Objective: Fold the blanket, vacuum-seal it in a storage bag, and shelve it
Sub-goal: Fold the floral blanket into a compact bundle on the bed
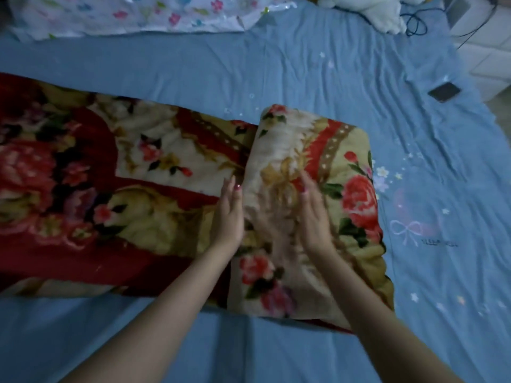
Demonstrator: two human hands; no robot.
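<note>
wrinkly blue bedsheet (304, 78), floral storage bag (138, 15) lying flat up top, flowery blanket (138, 189) half folded, left hand (229, 214) and right hand (315, 217) both flat open, gripping nothing

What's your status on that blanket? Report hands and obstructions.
Left hand and right hand open, flat at the fold. Blanket partly folded on the bed. Nothing blocking.

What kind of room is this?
Most likely a bedroom: the blanket lies on a bed with a blue sheet, and a white plush toy sits at its far edge.
</note>
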